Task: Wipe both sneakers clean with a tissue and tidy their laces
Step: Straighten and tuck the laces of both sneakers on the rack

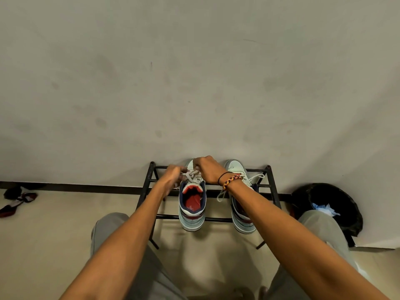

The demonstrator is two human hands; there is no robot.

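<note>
Footwear in dark red and black (15, 202) lies on the floor at far left, by the skirting. We note a black metal shoe rack (213, 219) against the wall, both sneakers on its top bars with toes to the wall. Our left hand (173, 175) pinches the grey laces (191, 175) of the left sneaker (192, 210), its grip closed on them. Our right hand (207, 169), crossing over from the right with a braided bracelet (231, 180) at the wrist, also grasps those laces. The right sneaker (236, 169) stands just beside, its lace (251, 180) loose and trailing over the bars. A black bin (346, 204) at right holds crumpled pale-blue tissue (324, 208)
</note>
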